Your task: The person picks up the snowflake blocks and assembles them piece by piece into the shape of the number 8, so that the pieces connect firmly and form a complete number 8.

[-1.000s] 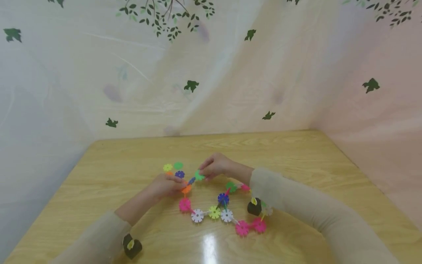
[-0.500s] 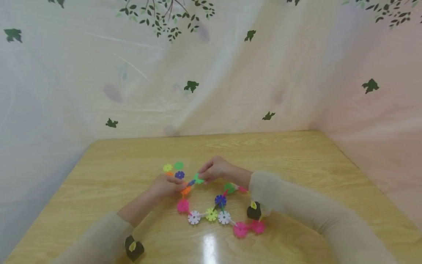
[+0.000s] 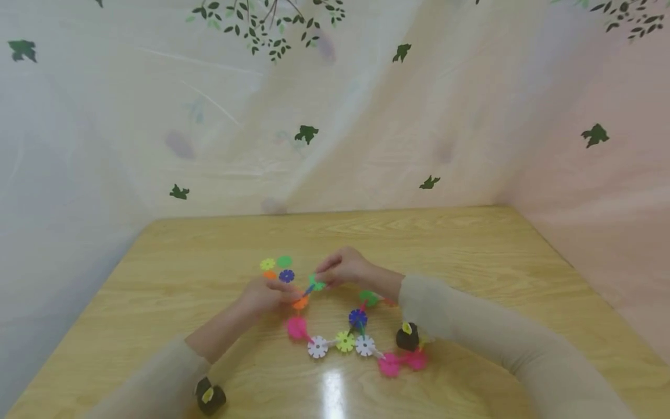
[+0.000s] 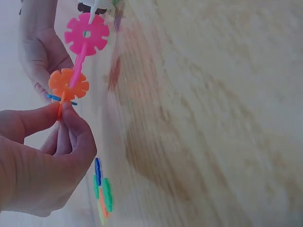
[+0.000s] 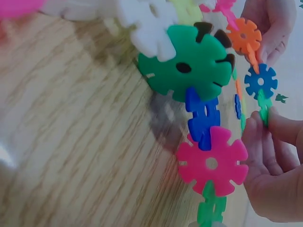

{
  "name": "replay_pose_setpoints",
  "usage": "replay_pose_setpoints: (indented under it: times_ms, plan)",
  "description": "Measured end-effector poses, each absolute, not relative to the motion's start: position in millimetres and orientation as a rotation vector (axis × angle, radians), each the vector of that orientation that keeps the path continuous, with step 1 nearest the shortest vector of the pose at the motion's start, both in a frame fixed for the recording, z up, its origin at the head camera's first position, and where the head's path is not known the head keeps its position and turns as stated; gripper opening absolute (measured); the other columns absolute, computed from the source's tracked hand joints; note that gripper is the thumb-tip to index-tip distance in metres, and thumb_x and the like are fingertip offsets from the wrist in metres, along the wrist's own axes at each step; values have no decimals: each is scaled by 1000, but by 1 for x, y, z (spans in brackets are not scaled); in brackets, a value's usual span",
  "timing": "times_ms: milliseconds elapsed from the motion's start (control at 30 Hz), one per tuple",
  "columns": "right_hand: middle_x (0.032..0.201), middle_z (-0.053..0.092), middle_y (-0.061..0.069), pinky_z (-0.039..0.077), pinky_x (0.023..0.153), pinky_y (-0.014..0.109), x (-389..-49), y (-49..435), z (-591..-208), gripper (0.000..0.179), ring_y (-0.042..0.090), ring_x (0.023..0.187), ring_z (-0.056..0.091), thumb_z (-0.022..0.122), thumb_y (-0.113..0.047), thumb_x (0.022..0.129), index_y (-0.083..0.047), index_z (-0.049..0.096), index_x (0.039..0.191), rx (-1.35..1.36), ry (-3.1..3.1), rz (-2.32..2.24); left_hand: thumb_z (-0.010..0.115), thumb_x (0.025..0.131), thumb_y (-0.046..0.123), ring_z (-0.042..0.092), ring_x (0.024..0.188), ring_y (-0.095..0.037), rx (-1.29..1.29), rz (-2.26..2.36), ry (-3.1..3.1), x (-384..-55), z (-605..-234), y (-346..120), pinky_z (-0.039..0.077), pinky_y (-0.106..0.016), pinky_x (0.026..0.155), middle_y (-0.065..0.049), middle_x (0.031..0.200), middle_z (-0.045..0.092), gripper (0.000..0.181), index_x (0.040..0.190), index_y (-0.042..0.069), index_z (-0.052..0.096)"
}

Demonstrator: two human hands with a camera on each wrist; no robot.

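Note:
My left hand (image 3: pixel 266 294) pinches an orange notched flower disc (image 4: pixel 61 111) between thumb and fingers, at the end of a chain of linked plastic discs. My right hand (image 3: pixel 345 266) pinches a green notched disc (image 5: pixel 264 108). Between the hands a blue disc (image 5: pixel 261 81) joins the orange and green ones. From the left hand the chain runs through a pink disc (image 3: pixel 296 328), a white disc (image 3: pixel 317 347) and a yellow disc (image 3: pixel 345 341). It continues to another white disc (image 3: pixel 364 345) and pink ones, partly hidden under the right forearm.
Loose discs lie on the wooden table (image 3: pixel 209 250) just beyond the left hand: yellow (image 3: pixel 267 264), green (image 3: pixel 284 261), blue (image 3: pixel 287 276) and orange (image 3: pixel 269 274). A leaf-printed cloth (image 3: pixel 356 116) hangs behind the table. Dark wrist cameras (image 3: pixel 210 397) sit on both sleeves.
Both hands keep their holds on the linked discs. The chain swayed slightly toward the left and back, and the blue disc between the hands now stands at a steeper tilt.

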State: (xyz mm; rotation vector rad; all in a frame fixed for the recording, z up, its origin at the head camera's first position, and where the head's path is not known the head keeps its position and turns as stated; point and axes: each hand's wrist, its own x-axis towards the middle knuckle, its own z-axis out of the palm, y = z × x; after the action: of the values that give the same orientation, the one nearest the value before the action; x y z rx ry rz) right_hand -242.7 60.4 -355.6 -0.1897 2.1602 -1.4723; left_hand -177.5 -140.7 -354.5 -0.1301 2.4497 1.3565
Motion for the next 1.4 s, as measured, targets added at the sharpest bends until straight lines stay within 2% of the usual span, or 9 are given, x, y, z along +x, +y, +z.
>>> replay_pose_setpoints:
  times_ms: [133,233,367,533,600,833,1067,1233,1400]
  plan:
    - [96,75,15,61,72,27,-241,64,-356,25,9,66,66,76,-8,79,1,71,101,-273,2195,-1342,75,81,19,68,89,-16,-36,1408,2387,-170,-359,-144,55,-33,87,-11,96,76,25,100,3,74]
    - [96,75,16,61,71,27,-240,64,-359,26,9,65,66,75,-6,78,2,71,102,-271,2161,-1310,74,82,17,67,77,-11,-53,1429,2349,-165,-362,-144,57,-27,77,-11,90,76,24,100,1,74]
    - [99,74,20,61,72,28,-240,64,-363,28,9,62,67,71,3,80,7,68,107,-223,2071,-1350,72,84,19,68,82,-14,-134,1333,2408,-162,-362,-141,57,-31,79,-13,97,75,24,102,3,74]
    - [99,73,20,61,73,29,-239,63,-363,28,10,62,67,71,2,81,8,68,108,-198,2038,-1378,69,86,32,61,113,-34,-168,1216,2480,-166,-359,-139,50,-48,98,-17,120,68,36,113,8,71]
    - [99,74,19,61,73,29,-238,63,-362,27,10,63,68,72,1,81,6,69,108,-199,2036,-1377,69,86,36,57,119,-37,-159,1199,2491,-169,-358,-138,47,-51,100,-17,124,66,40,115,9,70]
    - [99,74,17,61,73,29,-235,60,-362,28,10,65,68,70,-2,83,4,68,110,-247,2000,-1391,71,85,26,61,111,-28,-131,1279,2487,-178,-359,-128,50,-44,96,-16,117,69,32,109,5,72]
    - [99,74,17,61,75,30,-235,58,-360,28,11,68,69,71,-5,83,3,68,110,-264,2018,-1377,72,83,19,65,95,-21,-136,1323,2494,-176,-358,-130,56,-35,86,-15,102,73,29,105,0,72]
    - [105,74,12,60,79,28,-244,50,-351,28,16,82,72,74,-10,81,-3,70,108,-343,2146,-1272,71,84,18,67,92,-20,-130,1328,2509,-174,-357,-143,57,-35,84,-17,104,72,31,108,-1,71]
    - [102,75,10,59,72,24,-259,32,-345,22,14,78,68,76,-11,80,-7,73,101,-459,2336,-1092,70,85,18,66,99,-24,-142,1323,2513,-176,-356,-156,56,-38,89,-19,111,70,32,111,-1,69]
